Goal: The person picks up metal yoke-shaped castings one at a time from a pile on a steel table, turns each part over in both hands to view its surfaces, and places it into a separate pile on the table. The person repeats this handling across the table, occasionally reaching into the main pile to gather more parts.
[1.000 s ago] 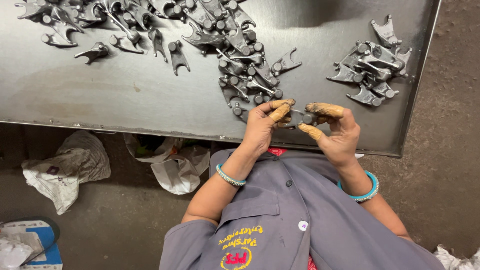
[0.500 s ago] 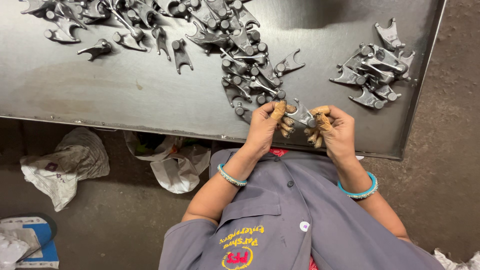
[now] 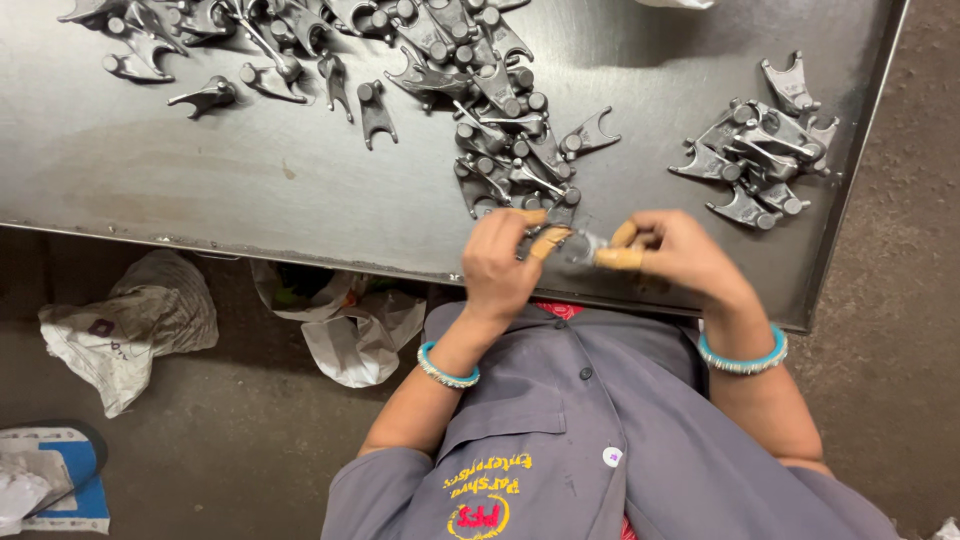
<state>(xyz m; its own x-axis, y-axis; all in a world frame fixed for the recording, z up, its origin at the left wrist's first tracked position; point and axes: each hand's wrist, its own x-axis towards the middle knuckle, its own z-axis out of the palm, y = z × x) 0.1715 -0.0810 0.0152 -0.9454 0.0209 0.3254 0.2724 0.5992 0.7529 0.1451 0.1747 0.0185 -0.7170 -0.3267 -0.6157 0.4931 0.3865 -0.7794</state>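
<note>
Fingertips (image 3: 545, 243) capped in tan rubber, pinched from both sides on one small grey metal part (image 3: 583, 247), held just above the near edge of the steel table (image 3: 250, 200). Left hand (image 3: 505, 262) and right hand (image 3: 680, 258) both closed on it, most of its shape hidden between thumbs and knuckles. Blue bangles at both wrists, grey shirt below. Just beyond the left hand, a long heap of forked castings (image 3: 490, 110) running to the far-left corner, cut off by the top edge. Well to the right, a smaller pile (image 3: 760, 150) near the table's right rim. Bare steel between the two. Crumpled bags (image 3: 130, 320) on the floor under the near edge.
</note>
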